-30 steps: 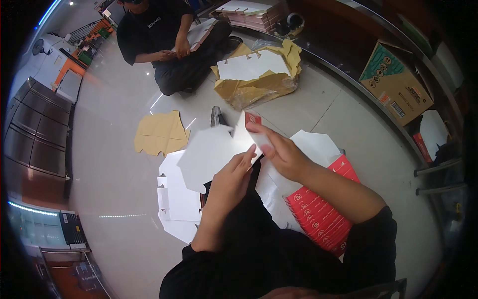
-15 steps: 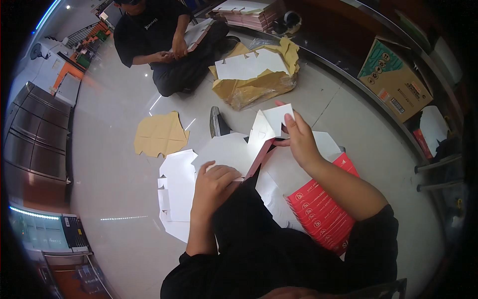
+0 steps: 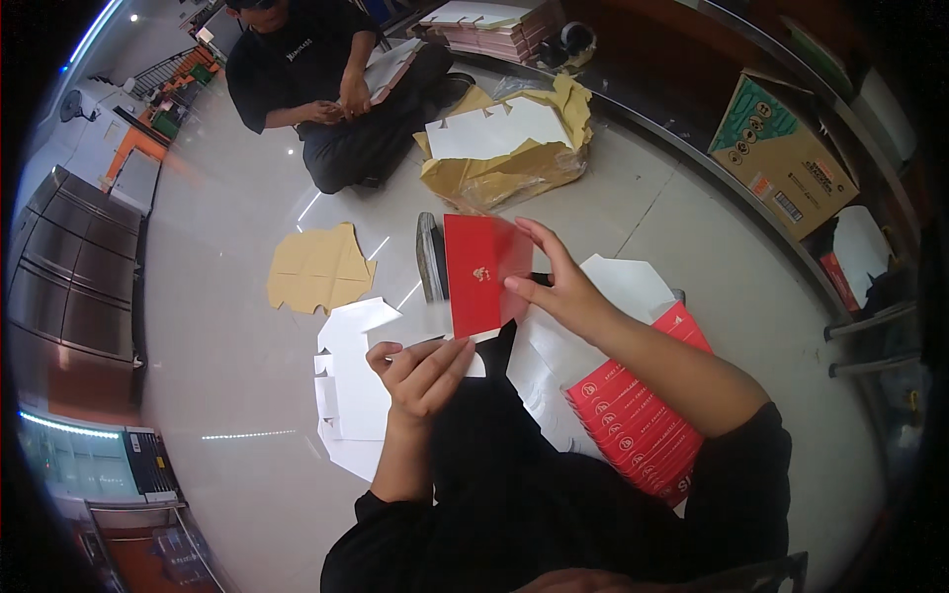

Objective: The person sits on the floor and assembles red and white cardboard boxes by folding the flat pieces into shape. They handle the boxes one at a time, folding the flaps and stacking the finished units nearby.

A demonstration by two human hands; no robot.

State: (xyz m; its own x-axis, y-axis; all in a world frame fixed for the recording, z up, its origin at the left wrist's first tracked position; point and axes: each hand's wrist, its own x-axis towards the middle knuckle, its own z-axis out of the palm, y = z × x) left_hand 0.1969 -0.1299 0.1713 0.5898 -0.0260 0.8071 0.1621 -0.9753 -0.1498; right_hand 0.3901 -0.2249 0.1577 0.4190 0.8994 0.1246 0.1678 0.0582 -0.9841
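A partly folded cardboard box (image 3: 474,272) is held up over my lap, its red printed outside facing me and a white flap showing at its lower edge. My right hand (image 3: 563,287) grips it by the right side, thumb in front and fingers behind. At the bottom edge, the fingertips of my left hand (image 3: 423,374) press on the cardboard near the white flap. Left of my lap lie flat white box blanks (image 3: 356,390) on the floor. By my right forearm sits a stack of red folded boxes (image 3: 638,395), overlapping each other.
A torn brown paper package (image 3: 504,178) of white blanks lies ahead. Beyond it sits a co-worker (image 3: 316,99) holding cardboard. A brown paper piece (image 3: 321,267) is on the floor at left. Shelving on the right holds a carton (image 3: 786,163); a pile of blanks (image 3: 489,30) stands far back.
The box has turned from its white inside to its red outside and stands more upright. My right hand has moved down and left with it; my left hand has shifted to its bottom edge.
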